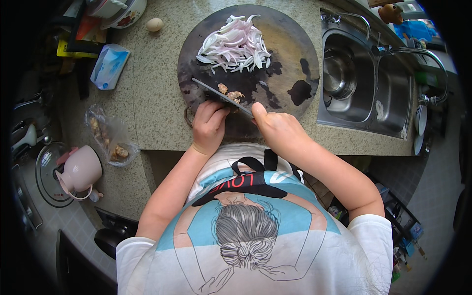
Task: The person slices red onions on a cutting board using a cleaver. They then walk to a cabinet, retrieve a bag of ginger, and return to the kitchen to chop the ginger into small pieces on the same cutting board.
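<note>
My right hand (277, 126) grips the handle of a kitchen knife (225, 96), which is seen almost along its spine and slants up to the left. Close against the near side of the blade is my left hand (209, 127), fingers curled down; what lies under its fingertips is hidden. Two small brown knobbly pieces, apparently ginger (234, 96), lie just beyond the blade. All this is on a round, dark-stained wooden chopping board (291, 48). A heap of sliced pale purple onion (236, 44) sits on its far part.
A double steel sink (348, 73) with taps is at the right. Leftward on the stone counter (158, 73) are an egg (154, 24), a tissue pack (110, 66), a clear plastic bag (110, 136) with ginger-like pieces, a pink jug (83, 171) and a glass lid (46, 177).
</note>
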Action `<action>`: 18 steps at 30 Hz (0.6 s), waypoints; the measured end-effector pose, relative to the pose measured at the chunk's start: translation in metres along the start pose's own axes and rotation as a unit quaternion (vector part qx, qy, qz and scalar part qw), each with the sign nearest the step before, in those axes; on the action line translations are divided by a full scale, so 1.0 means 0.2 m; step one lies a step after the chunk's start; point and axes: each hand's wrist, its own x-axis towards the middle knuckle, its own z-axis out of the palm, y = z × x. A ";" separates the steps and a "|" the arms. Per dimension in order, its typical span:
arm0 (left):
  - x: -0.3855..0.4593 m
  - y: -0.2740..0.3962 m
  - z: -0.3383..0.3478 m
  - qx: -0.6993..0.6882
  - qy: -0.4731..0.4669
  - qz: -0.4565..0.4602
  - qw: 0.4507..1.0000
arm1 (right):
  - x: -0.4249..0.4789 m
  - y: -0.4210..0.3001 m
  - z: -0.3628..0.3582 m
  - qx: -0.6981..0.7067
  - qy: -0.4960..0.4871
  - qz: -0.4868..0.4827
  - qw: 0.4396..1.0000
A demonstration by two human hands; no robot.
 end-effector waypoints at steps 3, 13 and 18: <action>0.01 0.01 -0.01 -0.001 0.008 0.001 1.000 | 0.03 -0.01 0.02 -0.013 0.005 0.001 1.000; -0.03 -0.01 0.00 -0.016 0.022 -0.018 0.999 | -0.11 -0.11 -0.11 -0.006 0.008 -0.016 1.000; -0.02 -0.02 0.00 -0.010 0.022 -0.010 1.000 | -0.12 -0.10 -0.10 -0.008 -0.011 0.003 1.000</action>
